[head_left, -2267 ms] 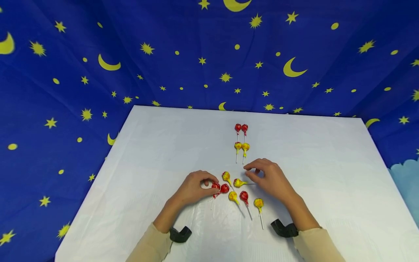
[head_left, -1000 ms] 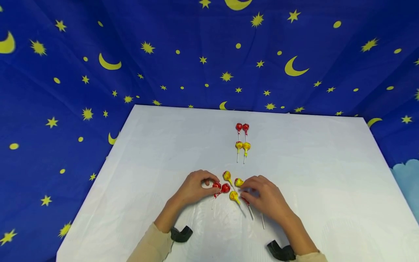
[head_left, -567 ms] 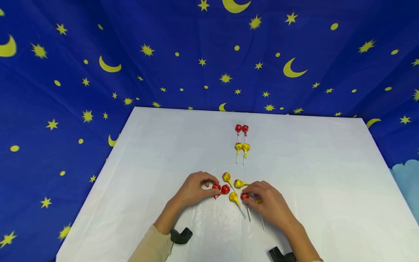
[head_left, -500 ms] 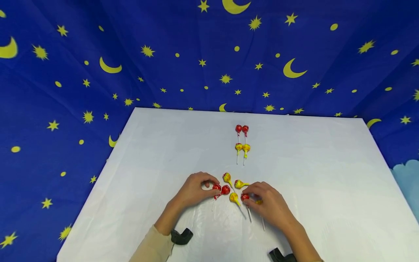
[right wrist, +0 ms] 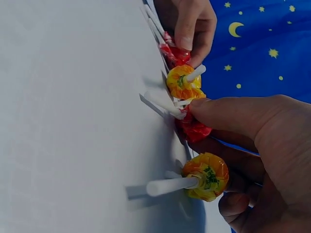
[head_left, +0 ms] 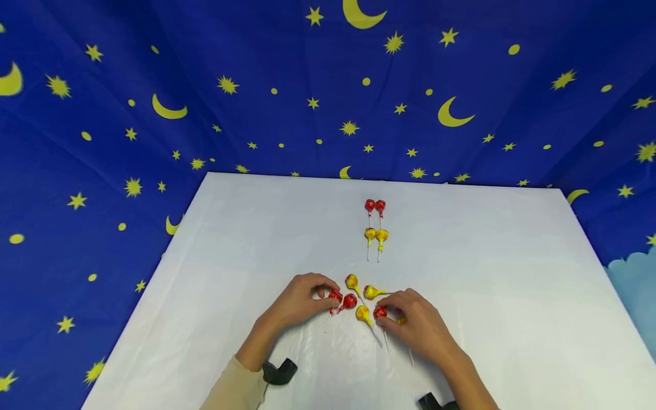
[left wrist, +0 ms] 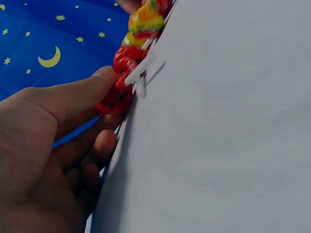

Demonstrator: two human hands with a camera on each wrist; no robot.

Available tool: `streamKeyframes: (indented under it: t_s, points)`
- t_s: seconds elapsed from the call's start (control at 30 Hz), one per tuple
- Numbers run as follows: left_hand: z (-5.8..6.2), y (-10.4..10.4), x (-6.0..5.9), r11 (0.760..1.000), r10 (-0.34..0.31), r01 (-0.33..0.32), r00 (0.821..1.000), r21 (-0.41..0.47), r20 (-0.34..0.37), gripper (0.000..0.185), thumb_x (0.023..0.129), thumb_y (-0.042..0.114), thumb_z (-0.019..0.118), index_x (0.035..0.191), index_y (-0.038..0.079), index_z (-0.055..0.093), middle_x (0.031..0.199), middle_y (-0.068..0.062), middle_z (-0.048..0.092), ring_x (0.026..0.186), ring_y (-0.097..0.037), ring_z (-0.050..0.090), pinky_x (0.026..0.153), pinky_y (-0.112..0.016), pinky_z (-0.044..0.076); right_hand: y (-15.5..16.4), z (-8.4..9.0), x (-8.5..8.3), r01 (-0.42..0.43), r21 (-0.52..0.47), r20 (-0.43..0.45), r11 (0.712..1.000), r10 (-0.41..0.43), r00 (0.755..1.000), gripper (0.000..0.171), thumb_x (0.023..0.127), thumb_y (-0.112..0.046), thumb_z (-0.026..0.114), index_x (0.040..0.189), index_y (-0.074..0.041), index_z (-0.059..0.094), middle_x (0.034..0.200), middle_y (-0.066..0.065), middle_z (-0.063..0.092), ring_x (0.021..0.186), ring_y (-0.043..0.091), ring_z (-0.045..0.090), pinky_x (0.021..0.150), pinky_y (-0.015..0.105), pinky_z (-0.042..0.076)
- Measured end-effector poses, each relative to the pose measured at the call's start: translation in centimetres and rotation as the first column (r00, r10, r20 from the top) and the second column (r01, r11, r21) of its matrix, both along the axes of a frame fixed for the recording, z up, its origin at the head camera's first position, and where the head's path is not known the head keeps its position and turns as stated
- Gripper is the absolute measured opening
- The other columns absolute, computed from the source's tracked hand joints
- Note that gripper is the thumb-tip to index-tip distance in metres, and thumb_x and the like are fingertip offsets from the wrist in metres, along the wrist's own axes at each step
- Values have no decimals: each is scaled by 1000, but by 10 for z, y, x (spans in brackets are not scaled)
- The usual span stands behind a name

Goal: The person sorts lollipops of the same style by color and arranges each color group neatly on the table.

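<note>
My right hand (head_left: 417, 324) has come back from beside the far rows (head_left: 382, 234) to pinch a red pop (head_left: 380, 312) on the desk (head_left: 512, 285), just right of a yellow pop (head_left: 363, 312), while my left hand (head_left: 302, 299) pinches another red (head_left: 335, 296), so both seem committed to reds.

A person's left arm (head_left: 256, 350), sleeved in beige toward the elbow, and right arm (head_left: 467, 373), bare as far as it shows, angle inward. The left hand (head_left: 303, 297) pinches between thumb and forefinger — remaining fingers curled toward the palm — as the right hand (head_left: 420, 326), facing it, forms a similar grip, thumb extended, lower fingers bent.
</note>
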State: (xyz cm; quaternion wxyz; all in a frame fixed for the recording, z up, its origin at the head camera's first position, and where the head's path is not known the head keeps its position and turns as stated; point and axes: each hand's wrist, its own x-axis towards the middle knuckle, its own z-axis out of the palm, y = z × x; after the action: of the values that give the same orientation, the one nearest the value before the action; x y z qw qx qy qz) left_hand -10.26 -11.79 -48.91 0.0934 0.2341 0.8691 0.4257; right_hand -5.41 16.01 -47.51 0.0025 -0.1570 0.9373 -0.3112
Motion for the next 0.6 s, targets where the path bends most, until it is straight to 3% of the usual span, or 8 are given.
streamKeyframes:
  t_s: [0.2,0.6]
  points:
    - [7,-4,-4,1000,-7,7,1000,-5,28,20,84,28,76,102,22,71,81,13,60,69,-7,53,63,-28,45,-2,-2,3,-15,17,8,1000,15,1000,24,76,-31,83,97,-30,73,94,-23,61,83,-1,52,75,27,48]
    - [26,9,-36,998,20,-24,998,-62,-67,19,83,28,77,100,20,72,76,8,59,65,-8,51,59,-28,44,3,-1,0,-16,-34,13,999,16,1000,25,75,-30,83,98,-28,73,95,-23,63,85,1,54,77,29,47]
